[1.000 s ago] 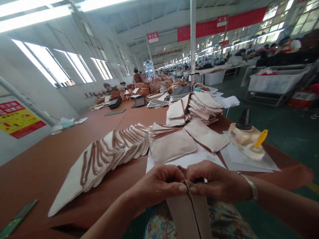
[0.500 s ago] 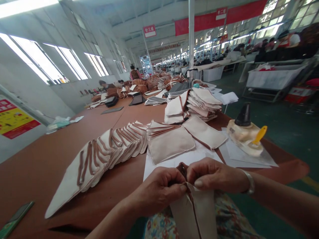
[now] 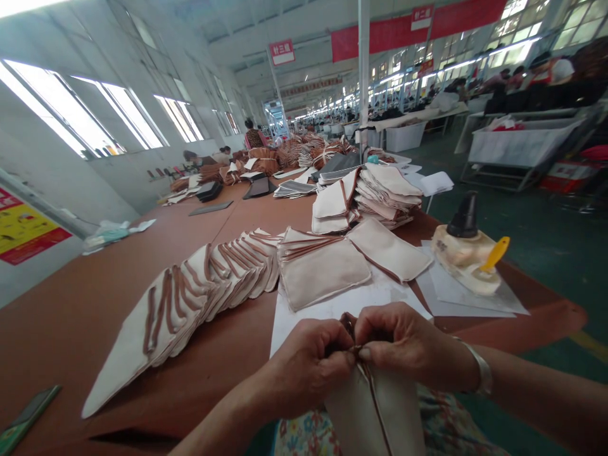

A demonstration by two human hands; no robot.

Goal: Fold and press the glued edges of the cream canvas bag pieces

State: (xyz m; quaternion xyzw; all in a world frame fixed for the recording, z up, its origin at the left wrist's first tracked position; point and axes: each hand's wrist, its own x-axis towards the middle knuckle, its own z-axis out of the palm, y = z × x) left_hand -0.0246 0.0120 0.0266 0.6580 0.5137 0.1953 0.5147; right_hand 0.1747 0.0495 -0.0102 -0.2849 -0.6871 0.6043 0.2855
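A cream fabric piece with a brown-edged seam (image 3: pixel 380 411) hangs over my lap at the table's front edge. My left hand (image 3: pixel 316 354) pinches the seam's upper end between thumb and bent fingers. Right beside it, my right hand (image 3: pixel 403 339) grips the other side of the seam, thumb against the edge. Between the hands a bit of dark brown material (image 3: pixel 349 322) pokes up. Just beyond lies a stack of similar cream pieces (image 3: pixel 327 272) on white paper (image 3: pixel 297 323). The fingertips partly hide the spot they hold.
A fanned row of cream pieces with brown strips (image 3: pixel 190 297) spreads to the left. At right, a pale glue container (image 3: pixel 460 259) carries a black cone and a yellow-handled brush (image 3: pixel 495 254). A phone-like green object (image 3: pixel 28 418) lies front left. Taller stacks (image 3: pixel 387 196) stand farther back.
My right thumb has moved in toward the left one, and the two hands now pinch the seam closer together. The view has shifted slightly; the table items stay put.
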